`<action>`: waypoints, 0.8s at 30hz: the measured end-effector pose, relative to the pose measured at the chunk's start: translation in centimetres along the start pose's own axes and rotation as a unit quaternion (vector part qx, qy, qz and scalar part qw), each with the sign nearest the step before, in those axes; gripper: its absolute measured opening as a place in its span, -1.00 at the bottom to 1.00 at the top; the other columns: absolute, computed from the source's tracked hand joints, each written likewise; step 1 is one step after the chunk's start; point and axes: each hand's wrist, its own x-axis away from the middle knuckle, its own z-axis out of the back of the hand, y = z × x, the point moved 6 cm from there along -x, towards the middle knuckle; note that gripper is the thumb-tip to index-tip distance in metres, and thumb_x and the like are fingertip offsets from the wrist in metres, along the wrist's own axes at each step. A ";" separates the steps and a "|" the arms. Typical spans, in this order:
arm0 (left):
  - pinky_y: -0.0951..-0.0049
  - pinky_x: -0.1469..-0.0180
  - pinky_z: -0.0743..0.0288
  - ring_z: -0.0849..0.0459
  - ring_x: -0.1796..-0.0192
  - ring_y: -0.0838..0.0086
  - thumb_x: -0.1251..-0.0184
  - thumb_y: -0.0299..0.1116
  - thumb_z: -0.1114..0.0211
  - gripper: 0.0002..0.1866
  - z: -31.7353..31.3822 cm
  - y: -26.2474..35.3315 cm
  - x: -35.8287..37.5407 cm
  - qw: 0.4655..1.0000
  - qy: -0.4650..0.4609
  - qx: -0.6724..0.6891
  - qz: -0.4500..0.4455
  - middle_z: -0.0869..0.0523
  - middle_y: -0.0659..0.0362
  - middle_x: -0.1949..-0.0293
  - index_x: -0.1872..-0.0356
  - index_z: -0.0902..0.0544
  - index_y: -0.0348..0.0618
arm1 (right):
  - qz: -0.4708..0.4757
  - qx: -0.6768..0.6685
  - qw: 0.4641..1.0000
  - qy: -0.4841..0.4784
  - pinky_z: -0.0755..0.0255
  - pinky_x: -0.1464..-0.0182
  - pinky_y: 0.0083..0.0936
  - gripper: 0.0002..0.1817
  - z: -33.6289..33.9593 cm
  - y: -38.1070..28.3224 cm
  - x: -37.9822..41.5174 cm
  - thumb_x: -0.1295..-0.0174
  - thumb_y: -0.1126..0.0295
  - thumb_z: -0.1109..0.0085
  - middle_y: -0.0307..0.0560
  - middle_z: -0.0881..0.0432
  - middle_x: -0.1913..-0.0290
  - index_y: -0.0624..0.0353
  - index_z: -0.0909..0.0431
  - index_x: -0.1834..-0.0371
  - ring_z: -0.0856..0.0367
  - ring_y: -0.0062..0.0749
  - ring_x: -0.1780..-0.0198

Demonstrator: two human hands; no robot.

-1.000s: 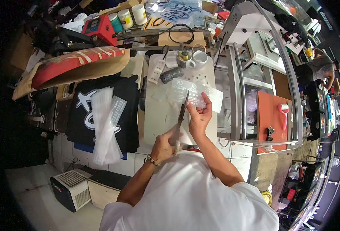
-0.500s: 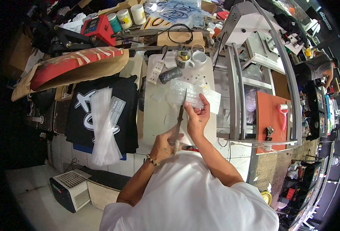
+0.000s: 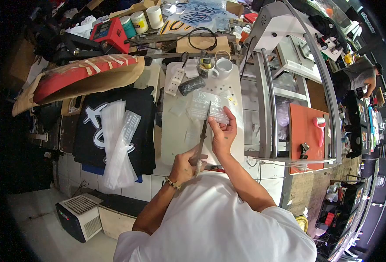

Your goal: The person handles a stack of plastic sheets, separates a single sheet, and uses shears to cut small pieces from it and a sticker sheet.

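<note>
Over the pale tabletop, my left hand (image 3: 187,166) is closed around the handles of a long pair of scissors (image 3: 203,133), whose dark blades point away from me. The tips reach a clear film sheet (image 3: 201,105) with white printed logos and small text. My right hand (image 3: 224,135) pinches the film's lower right edge between thumb and fingers, right beside the blades. Whether the blades are apart cannot be made out. Beyond the film lie a dark wrapped roll (image 3: 192,86) and a small clear piece with yellow marks (image 3: 231,99).
A power strip (image 3: 174,81), a white mug (image 3: 223,68) and a tape measure (image 3: 207,63) sit at the far end of the table (image 3: 175,139). Clear film strips (image 3: 114,144) lie on black printed fabric (image 3: 145,118) to the left. A metal-framed machine (image 3: 267,109) stands at right.
A whitish sheet that stuck out to the right of my right hand no longer shows there. The film and scissors have shifted only slightly within the view.
</note>
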 end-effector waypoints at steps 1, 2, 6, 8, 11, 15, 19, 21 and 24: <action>0.47 0.01 -0.66 -0.76 0.15 0.50 -0.12 -0.60 -0.44 -0.25 0.0 -0.1 0.0 1.000 0.000 0.000 0.000 -0.79 0.03 0.12 -0.40 -0.36 -0.31 | 0.000 0.000 1.000 0.000 -0.54 -0.06 -0.55 -0.35 0.1 0.1 0.0 -0.16 0.64 -0.37 0.01 -0.57 -0.05 0.31 -0.31 -0.32 -0.62 -0.46 0.01; 0.46 0.01 -0.66 -0.76 0.14 0.50 -0.13 -0.60 -0.44 -0.25 -0.1 -0.1 0.0 1.000 0.000 0.000 -0.006 -0.79 0.02 0.11 -0.40 -0.36 -0.31 | 0.007 0.011 1.000 -0.007 -0.54 -0.03 -0.58 -0.37 0.3 0.3 -0.1 -0.17 0.63 -0.37 0.01 -0.57 -0.06 0.32 -0.33 -0.32 -0.62 -0.49 0.03; 0.46 0.01 -0.66 -0.75 0.08 0.48 -0.15 -0.59 -0.42 -0.26 0.1 0.1 -0.2 1.000 0.003 -0.009 -0.012 -0.77 0.01 0.08 -0.41 -0.36 -0.30 | -0.008 0.084 0.996 -0.016 -0.43 0.21 -0.79 -0.38 0.4 0.3 0.8 -0.15 0.59 -0.41 -0.09 -0.63 0.07 0.31 -0.39 -0.30 -0.55 -0.71 0.25; 0.46 0.00 -0.65 -0.74 0.07 0.48 -0.15 -0.59 -0.42 -0.26 0.1 -0.1 -0.3 1.000 0.000 0.008 -0.009 -0.77 0.01 0.07 -0.41 -0.35 -0.31 | -0.010 0.086 0.996 -0.021 -0.38 0.28 -0.81 -0.39 0.3 0.0 1.1 -0.16 0.57 -0.41 -0.12 -0.64 0.10 0.31 -0.40 -0.29 -0.51 -0.75 0.30; 0.46 -0.02 -0.64 -0.73 0.04 0.47 -0.15 -0.59 -0.42 -0.26 -0.1 0.0 -0.2 0.999 -0.006 0.034 0.006 -0.76 0.01 0.05 -0.40 -0.35 -0.35 | -0.011 0.105 0.994 -0.019 -0.31 0.36 -0.84 -0.41 0.5 0.0 1.2 -0.17 0.55 -0.41 -0.16 -0.65 0.15 0.31 -0.42 -0.28 -0.46 -0.80 0.37; 0.49 -0.01 -0.63 -0.72 0.02 0.49 -0.15 -0.59 -0.43 -0.27 -0.3 -1.0 -0.3 0.998 -0.015 0.052 0.027 -0.76 0.02 0.05 -0.38 -0.35 -0.41 | -0.007 0.185 0.982 -0.033 -0.41 0.33 -0.80 -0.43 1.7 0.7 1.3 -0.22 0.54 -0.37 -0.12 -0.69 0.20 0.31 -0.41 -0.30 -0.56 -0.75 0.37; 0.50 0.01 -0.64 -0.71 0.02 0.49 -0.15 -0.58 -0.44 -0.29 -0.2 -2.6 -0.9 0.998 -0.016 0.041 0.049 -0.76 0.01 0.07 -0.36 -0.37 -0.42 | -0.034 0.203 0.977 -0.050 -0.42 0.32 -0.78 -0.43 1.8 1.2 2.3 -0.21 0.54 -0.37 -0.16 -0.70 0.25 0.30 -0.41 -0.30 -0.56 -0.75 0.37; 0.48 0.02 -0.65 -0.72 0.04 0.47 -0.16 -0.57 -0.45 -0.32 -0.3 -3.4 -1.1 0.996 -0.019 0.081 0.034 -0.75 0.01 0.09 -0.33 -0.40 -0.43 | -0.029 0.143 0.988 -0.043 -0.44 0.29 -0.76 -0.45 2.2 2.3 2.3 -0.22 0.54 -0.36 -0.20 -0.70 0.32 0.30 -0.42 -0.29 -0.57 -0.73 0.37; 0.49 0.05 -0.66 -0.74 0.07 0.44 -0.19 -0.54 -0.45 -0.40 -0.3 -4.3 -1.1 0.995 -0.025 0.089 0.034 -0.75 0.02 0.10 -0.26 -0.46 -0.43 | -0.074 0.185 0.979 -0.052 -0.30 0.40 -0.79 -0.41 3.4 4.1 2.6 -0.20 0.49 -0.38 -0.27 -0.64 0.38 0.27 -0.41 -0.31 -0.44 -0.79 0.44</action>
